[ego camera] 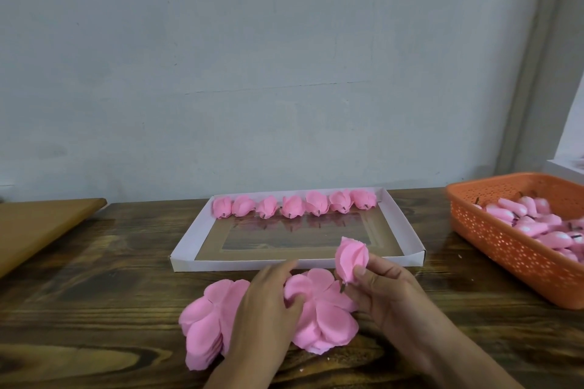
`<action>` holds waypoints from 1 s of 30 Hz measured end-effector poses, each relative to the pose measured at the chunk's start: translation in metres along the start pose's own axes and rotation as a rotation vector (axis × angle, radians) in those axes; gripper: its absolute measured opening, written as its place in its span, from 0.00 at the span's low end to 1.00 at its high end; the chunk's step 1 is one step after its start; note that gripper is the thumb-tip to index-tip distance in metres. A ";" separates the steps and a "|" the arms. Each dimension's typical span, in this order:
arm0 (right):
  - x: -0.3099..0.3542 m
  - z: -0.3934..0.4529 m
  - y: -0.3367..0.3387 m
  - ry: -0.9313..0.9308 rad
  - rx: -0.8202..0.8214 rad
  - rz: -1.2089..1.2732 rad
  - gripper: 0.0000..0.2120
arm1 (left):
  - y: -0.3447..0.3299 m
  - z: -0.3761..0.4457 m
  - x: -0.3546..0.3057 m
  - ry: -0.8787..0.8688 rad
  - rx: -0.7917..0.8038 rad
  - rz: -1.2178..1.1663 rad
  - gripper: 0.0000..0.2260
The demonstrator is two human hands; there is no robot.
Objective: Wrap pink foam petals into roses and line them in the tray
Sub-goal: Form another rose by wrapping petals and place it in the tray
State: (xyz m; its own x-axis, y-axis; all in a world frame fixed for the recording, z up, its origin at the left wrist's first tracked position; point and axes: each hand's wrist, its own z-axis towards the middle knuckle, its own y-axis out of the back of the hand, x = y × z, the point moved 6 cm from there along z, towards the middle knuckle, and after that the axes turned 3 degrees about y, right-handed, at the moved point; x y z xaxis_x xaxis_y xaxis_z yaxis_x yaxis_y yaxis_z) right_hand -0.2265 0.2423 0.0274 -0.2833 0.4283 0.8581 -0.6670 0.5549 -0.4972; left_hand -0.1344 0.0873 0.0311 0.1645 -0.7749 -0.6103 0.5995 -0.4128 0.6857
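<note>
My right hand (384,287) pinches a wrapped pink foam rose (350,257) just in front of the white tray (186,249), bud up and dark stem down. My left hand (268,306) lies on the stacks of flat pink foam petals (328,316) on the table, its fingertips curled into the top petal piece. A second petal stack (205,325) sits to the left, partly hidden under my left wrist. Several finished roses (294,205) stand in a row along the tray's far wall.
An orange perforated basket (505,249) with several pink buds stands at the right. A tan board (38,227) lies at the left on the dark wooden table (94,294). A pale wall rises right behind the tray.
</note>
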 end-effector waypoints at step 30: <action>-0.009 -0.004 -0.010 0.039 0.033 -0.152 0.23 | -0.016 -0.015 -0.011 0.468 0.384 -0.993 0.11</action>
State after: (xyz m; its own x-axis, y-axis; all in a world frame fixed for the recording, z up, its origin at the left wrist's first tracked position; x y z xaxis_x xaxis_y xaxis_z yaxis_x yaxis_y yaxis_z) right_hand -0.2148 0.2357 0.0244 -0.1503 0.3691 0.9171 -0.7227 0.5920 -0.3567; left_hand -0.1340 0.1095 0.0206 0.0770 0.1906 -0.9786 0.3634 -0.9194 -0.1505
